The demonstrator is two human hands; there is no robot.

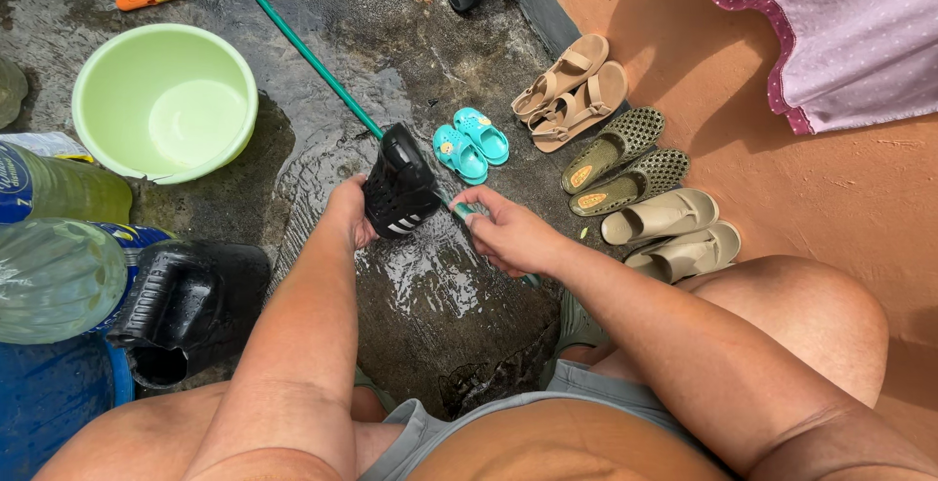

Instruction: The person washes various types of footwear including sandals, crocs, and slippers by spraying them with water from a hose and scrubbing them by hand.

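Note:
My left hand grips a black slide sandal with white stripes, held upright over the wet concrete. My right hand is closed around the end of a green hose, just right of the sandal. The hose runs away up and to the left across the ground. Water wets the concrete under the sandal.
A light green basin stands at the left. Plastic bottles and a black sandal lie at the lower left. Small teal shoes, tan sandals, olive clogs and beige slides line the orange wall.

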